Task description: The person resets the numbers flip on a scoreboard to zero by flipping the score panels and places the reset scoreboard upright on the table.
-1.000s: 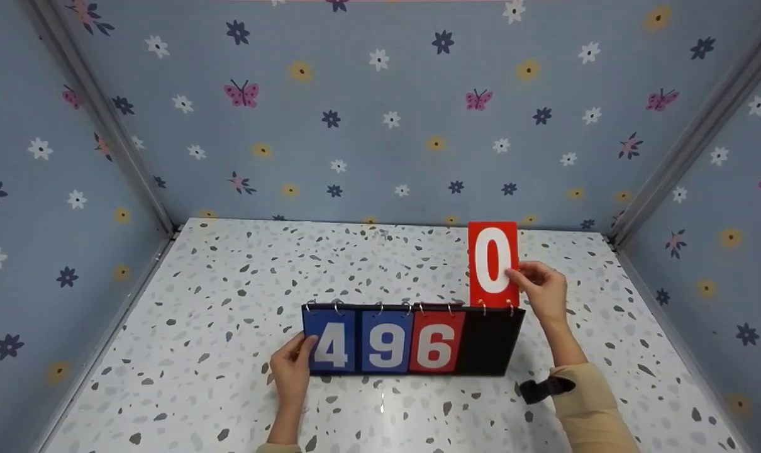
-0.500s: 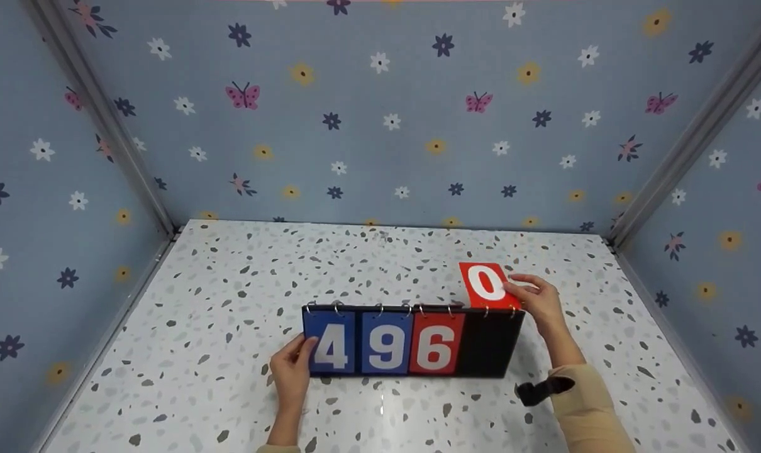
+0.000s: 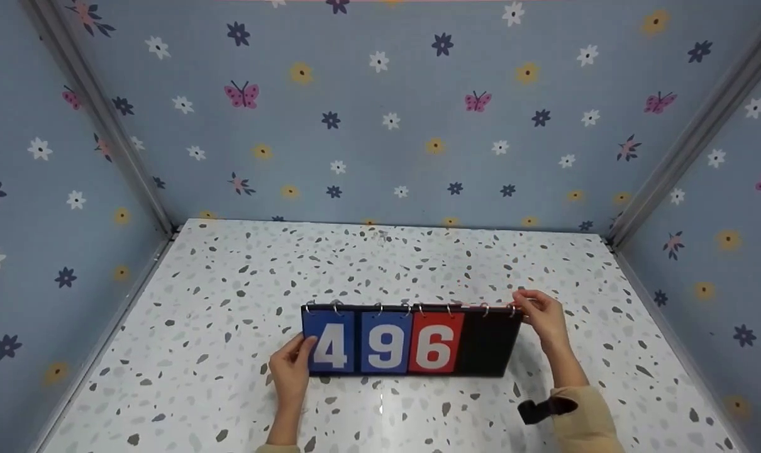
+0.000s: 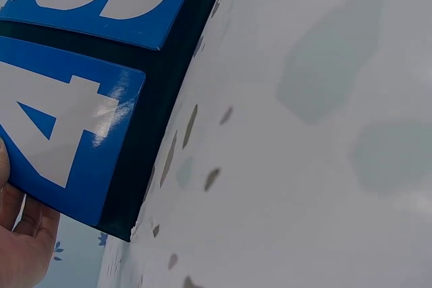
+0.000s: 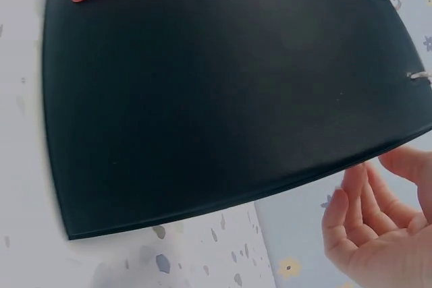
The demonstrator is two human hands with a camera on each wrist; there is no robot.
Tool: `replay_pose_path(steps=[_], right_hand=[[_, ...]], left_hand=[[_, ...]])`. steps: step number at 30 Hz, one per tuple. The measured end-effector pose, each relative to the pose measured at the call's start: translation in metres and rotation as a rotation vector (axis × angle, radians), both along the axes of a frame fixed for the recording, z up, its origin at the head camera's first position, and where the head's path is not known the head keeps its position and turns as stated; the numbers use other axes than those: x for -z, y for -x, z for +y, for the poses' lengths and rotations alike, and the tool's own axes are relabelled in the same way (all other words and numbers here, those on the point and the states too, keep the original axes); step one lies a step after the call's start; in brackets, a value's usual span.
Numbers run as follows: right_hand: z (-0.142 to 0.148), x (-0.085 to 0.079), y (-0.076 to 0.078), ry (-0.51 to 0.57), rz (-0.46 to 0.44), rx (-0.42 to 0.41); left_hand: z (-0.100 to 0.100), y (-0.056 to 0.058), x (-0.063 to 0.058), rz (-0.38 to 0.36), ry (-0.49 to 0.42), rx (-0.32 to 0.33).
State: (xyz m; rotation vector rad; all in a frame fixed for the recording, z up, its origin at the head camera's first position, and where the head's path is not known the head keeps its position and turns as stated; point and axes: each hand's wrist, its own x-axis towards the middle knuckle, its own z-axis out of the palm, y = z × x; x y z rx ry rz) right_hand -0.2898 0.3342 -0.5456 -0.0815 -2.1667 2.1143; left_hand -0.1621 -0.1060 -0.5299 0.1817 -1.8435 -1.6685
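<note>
A black flip scoreboard [image 3: 490,345] stands tilted on the table, its blue 4 card [image 3: 330,343], blue 9 card [image 3: 385,341] and red 6 card [image 3: 435,343] facing me. Its rightmost panel is bare black. My left hand [image 3: 290,363] grips the board's left edge, thumb in front of the 4 card; in the left wrist view its fingers [image 4: 44,224] lie behind. At the top right corner, my right hand [image 3: 546,318] pinches the flipped-back red number card, of which only a thin edge shows. The right wrist view has those fingers [image 5: 337,217] partly behind the board.
Metal rings [image 3: 486,309] run along the board's top edge. The speckled white table [image 3: 261,270] extends around it, with flower-patterned blue walls [image 3: 380,138] at the back and sides. A black strap [image 3: 538,411] hangs at my right sleeve [image 3: 582,415].
My right hand has swung the red 0 card back and down over the board's top, so its face no longer shows. The left hand and the board stay in place.
</note>
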Motion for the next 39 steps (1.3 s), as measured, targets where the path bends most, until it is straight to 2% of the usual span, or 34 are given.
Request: replay_pose_path(steps=[1,4,5,10,11,12,15,19,23,24,30,31,34,36,37,39], right_hand=[[0.001,0.003,-0.001,-0.061,0.002,0.066],[0.015,0.034,0.007,-0.106,0.101,0.172],[0.010,0.027,-0.001,-0.088,0.144,0.189],[0.011,0.038,-0.010,-0.026,0.339,0.290],[0.010,0.039,-0.013,-0.010,0.363,0.303],[0.016,0.054,-0.007,-0.038,0.371,0.348],[0.007,0.053,-0.021,-0.032,0.406,0.370],[-0.009,0.053,-0.041,0.051,0.417,0.331],[-0.029,0.057,-0.058,0.118,0.419,0.250],[-0.041,0.043,-0.070,0.145,0.432,0.210],[-0.077,0.042,-0.093,0.094,0.369,0.173],[-0.077,0.056,-0.089,0.054,0.335,0.199],[-0.092,0.056,-0.097,0.027,0.286,0.197],[-0.100,0.056,-0.101,-0.003,0.279,0.191],[-0.105,0.047,-0.107,0.011,0.304,0.163],[-0.113,0.047,-0.110,-0.020,0.318,0.163]], left_hand=[[0.000,0.000,-0.001,0.000,0.004,-0.002],[0.000,0.000,-0.003,-0.002,0.001,0.000],[-0.001,0.000,-0.003,-0.002,-0.003,0.002],[-0.001,0.000,-0.002,-0.012,-0.016,-0.001],[-0.001,0.000,-0.002,-0.013,-0.020,-0.002],[-0.001,0.000,-0.002,-0.013,-0.021,-0.005],[-0.001,0.000,-0.001,-0.013,-0.019,-0.008],[-0.001,0.000,-0.001,0.002,-0.019,-0.004],[-0.001,-0.001,-0.001,0.008,-0.027,0.001],[-0.001,-0.001,-0.001,0.004,-0.023,-0.001],[-0.001,0.000,0.000,0.001,-0.024,0.009],[-0.001,0.000,0.000,0.001,-0.026,0.011],[0.000,-0.001,-0.001,-0.009,-0.017,0.008],[0.000,-0.001,-0.001,-0.014,-0.020,0.010],[0.000,-0.001,-0.001,-0.017,-0.019,0.009],[0.000,-0.001,-0.001,-0.022,-0.021,0.009]])
